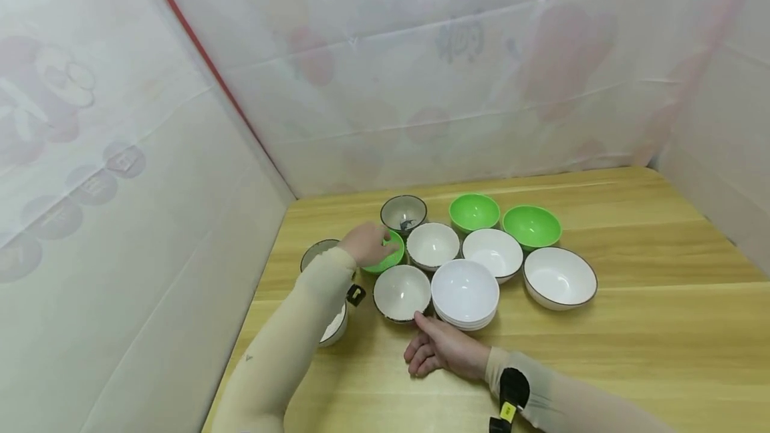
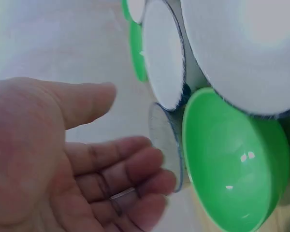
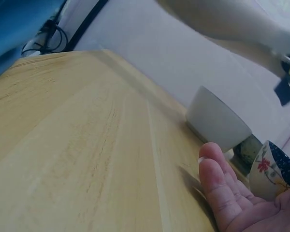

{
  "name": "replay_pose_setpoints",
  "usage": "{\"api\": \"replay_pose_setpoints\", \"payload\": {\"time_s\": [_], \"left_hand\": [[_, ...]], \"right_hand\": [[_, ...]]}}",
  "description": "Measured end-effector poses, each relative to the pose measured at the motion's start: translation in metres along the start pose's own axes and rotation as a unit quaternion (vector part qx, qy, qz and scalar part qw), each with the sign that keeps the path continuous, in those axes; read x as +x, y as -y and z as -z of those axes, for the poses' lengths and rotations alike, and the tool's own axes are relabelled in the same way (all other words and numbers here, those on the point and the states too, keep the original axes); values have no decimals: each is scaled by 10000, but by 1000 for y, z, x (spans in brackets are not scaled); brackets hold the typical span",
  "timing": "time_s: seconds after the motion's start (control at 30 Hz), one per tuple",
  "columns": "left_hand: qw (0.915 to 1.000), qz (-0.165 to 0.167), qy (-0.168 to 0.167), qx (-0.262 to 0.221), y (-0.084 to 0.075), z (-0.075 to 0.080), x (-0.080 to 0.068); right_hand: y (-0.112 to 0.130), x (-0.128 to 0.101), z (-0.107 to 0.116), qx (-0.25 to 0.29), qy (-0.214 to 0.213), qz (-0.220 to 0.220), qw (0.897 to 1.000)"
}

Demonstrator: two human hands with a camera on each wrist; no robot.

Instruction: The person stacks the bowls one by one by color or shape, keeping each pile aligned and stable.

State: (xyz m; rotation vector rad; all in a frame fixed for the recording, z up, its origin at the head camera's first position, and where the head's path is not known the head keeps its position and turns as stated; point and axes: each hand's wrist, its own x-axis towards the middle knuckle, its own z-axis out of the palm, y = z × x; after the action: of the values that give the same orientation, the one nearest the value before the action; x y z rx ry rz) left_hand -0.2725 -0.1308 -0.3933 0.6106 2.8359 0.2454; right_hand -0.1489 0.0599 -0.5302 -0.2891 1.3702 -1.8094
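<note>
My left hand [image 1: 365, 244] is above the left green bowl [image 1: 394, 256], its thumb and fingers apart. In the left wrist view that hand [image 2: 101, 164] holds nothing, and the green bowl [image 2: 232, 164] lies beside its fingertips. My right hand [image 1: 445, 347] is at the near side of the bowls, thumb extended by the rim of a dark-rimmed bowl [image 1: 402, 294]; whether it touches cannot be seen. Loosely bent fingers with nothing between them show on the right hand [image 3: 237, 198] in its wrist view. Right beside it stands a stack of white bowls [image 1: 465, 293].
Two green bowls [image 1: 474, 212] stand at the back. A grey bowl [image 1: 404, 214], several white bowls [image 1: 561, 277] and two bowls partly behind the left arm [image 1: 319, 249] share the wooden table [image 1: 656, 326]. Printed white sheeting [image 1: 457, 119] walls the back and sides.
</note>
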Motion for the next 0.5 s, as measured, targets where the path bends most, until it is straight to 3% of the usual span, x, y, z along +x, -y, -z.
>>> {"api": "replay_pose_setpoints", "payload": {"time_s": [0.27,0.5], "left_hand": [[9992,187,249,-261,6,-5,39],[9986,480,215,-5,2,-19,62]], "right_hand": [[-3,-2,-1,-2,120,34,9999],[-3,0,0,-1,100,-24,9999]]}}
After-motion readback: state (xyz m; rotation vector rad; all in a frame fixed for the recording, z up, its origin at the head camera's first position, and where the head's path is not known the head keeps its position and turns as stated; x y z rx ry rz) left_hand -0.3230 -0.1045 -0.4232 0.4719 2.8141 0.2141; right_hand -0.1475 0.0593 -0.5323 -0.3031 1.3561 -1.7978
